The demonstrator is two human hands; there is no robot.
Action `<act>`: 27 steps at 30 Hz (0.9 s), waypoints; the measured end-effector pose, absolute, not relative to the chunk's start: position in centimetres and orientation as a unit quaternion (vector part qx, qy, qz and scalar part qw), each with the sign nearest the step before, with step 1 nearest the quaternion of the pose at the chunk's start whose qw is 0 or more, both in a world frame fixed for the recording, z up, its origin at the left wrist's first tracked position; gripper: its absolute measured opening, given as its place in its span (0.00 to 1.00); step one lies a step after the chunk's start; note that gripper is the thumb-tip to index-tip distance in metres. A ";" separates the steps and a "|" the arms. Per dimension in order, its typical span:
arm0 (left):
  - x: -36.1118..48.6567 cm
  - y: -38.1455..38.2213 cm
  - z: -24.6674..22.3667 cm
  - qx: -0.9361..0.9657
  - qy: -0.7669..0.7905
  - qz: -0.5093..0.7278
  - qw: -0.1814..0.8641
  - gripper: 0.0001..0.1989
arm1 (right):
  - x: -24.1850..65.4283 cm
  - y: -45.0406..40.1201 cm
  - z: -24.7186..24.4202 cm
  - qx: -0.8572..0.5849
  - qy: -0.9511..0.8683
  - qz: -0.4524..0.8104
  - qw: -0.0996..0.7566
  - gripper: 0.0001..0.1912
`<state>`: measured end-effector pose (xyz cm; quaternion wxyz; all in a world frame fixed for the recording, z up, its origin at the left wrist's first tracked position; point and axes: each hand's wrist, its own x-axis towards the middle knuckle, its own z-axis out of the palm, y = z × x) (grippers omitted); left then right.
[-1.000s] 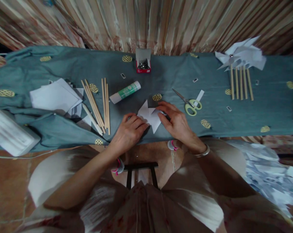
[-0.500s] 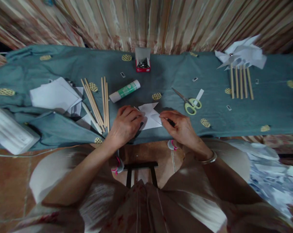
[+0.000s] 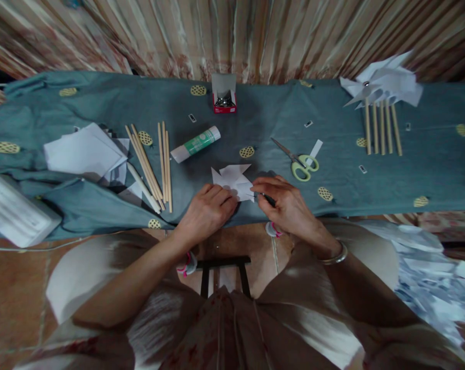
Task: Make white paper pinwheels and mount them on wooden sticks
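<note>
From the head camera, looking down, a white paper shape (image 3: 234,181) with pointy flaps lies on the blue cloth (image 3: 101,200) near the front edge of the counter (image 3: 409,169), right between the two hands. The left hand (image 3: 208,211) lies flat with its fingers (image 3: 226,201) curled down, pressing the near left side of the paper. The right hand (image 3: 286,203) has its fingers pinched closed on the right tip of the paper, and a thin dark thing seems to sit in that pinch too, but it is too small to tell what it is. The paper looks very light and thin. It probably bends with a soft push, can tear if pulled hard, and may slide on the cloth, so one hand should hold it down. The best places to hold it look like the flap tips and the middle, where the folds meet. A glue stick (image 3: 196,144) lies just behind the paper, and green scissors (image 3: 298,163) lie to the right of it. Wooden sticks (image 3: 155,160) lie to the left, next to a pile of white sheets (image 3: 84,154). A small red box (image 3: 224,100) stands at the back. Far right, finished paper pinwheels (image 3: 382,100) lie on their sticks. White paper scraps (image 3: 428,277) cover the floor at the lower right.
</note>
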<state>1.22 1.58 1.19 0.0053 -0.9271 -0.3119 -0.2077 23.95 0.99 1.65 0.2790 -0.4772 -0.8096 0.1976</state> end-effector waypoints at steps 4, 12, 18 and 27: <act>1.2 1.6 1.4 -0.925 -0.313 -0.216 0.016 0.07 | 24.1 0.8 1.8 -0.488 -0.800 0.213 0.279 0.09; 1.1 0.7 1.3 -0.929 -0.299 -0.215 -0.018 0.07 | 23.8 0.8 2.0 -0.476 -0.773 0.281 0.311 0.05; 1.0 0.6 1.4 -0.930 -0.299 -0.213 -0.020 0.07 | 23.5 0.9 1.6 -0.478 -0.753 0.328 0.311 0.05; 1.0 0.4 1.3 -0.927 -0.306 -0.214 -0.025 0.05 | 22.8 0.9 1.3 -0.502 -0.749 0.306 0.306 0.04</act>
